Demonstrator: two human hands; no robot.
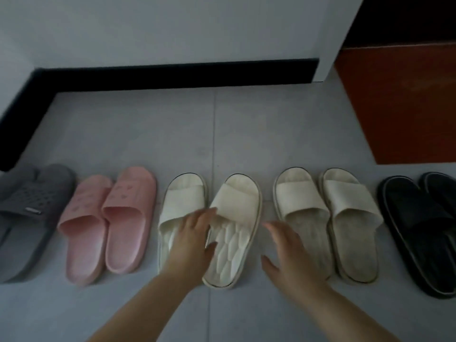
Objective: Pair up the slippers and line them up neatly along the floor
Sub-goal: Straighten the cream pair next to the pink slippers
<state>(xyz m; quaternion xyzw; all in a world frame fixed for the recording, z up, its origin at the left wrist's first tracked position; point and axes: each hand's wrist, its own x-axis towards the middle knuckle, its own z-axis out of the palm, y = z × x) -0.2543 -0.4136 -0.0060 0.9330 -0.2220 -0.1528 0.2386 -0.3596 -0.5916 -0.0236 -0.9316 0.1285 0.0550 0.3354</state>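
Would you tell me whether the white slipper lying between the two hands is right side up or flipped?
Right side up: the white slipper shows its strap and scalloped footbed on top.

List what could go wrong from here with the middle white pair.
1. The tilted white slipper sits askew to its mate; a push from the left hand could swing its toe toward the cream pair.
2. The right hand, blurred, hovers beside the cream pair and may knock it out of line.

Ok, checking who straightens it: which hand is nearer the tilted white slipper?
Left. The left hand rests on the inner edge of the tilted white slipper; the right hand hovers just to its right, blurred.
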